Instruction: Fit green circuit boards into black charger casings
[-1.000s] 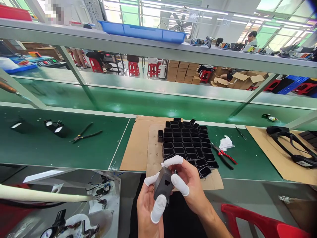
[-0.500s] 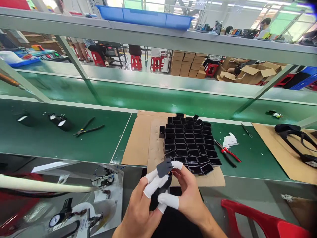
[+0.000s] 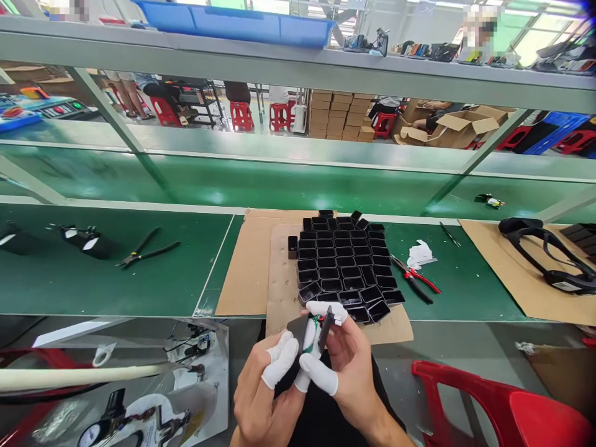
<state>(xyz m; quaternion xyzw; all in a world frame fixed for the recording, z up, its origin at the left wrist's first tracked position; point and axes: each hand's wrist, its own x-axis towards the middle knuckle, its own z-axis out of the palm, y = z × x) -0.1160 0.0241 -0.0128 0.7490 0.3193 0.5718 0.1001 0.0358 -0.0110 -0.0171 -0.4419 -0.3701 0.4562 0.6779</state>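
Note:
Both my hands wear white finger cots and are closed around a small dark grey plastic housing (image 3: 298, 329) at the bottom centre. My left hand (image 3: 265, 391) supports it from below and the left. My right hand (image 3: 347, 372) pinches a thin dark cover (image 3: 326, 328) turned on edge beside it. A green circuit board with red and white wires (image 3: 313, 332) shows between the two parts. Just beyond them, several open black housings (image 3: 347, 264) stand packed together on cardboard (image 3: 251, 273).
Red-handled pliers (image 3: 416, 282) and white paper scraps (image 3: 420, 254) lie right of the housings; black pliers (image 3: 146, 248) and black parts (image 3: 86, 239) lie to the left. A black headband piece (image 3: 544, 254) rests on cardboard far right. A red chair (image 3: 493, 410) stands bottom right; gauges and tubing (image 3: 116, 397) bottom left.
The closed grey housing I held a second ago has come apart: the cover now stands on edge in my right hand and the green board with wires shows.

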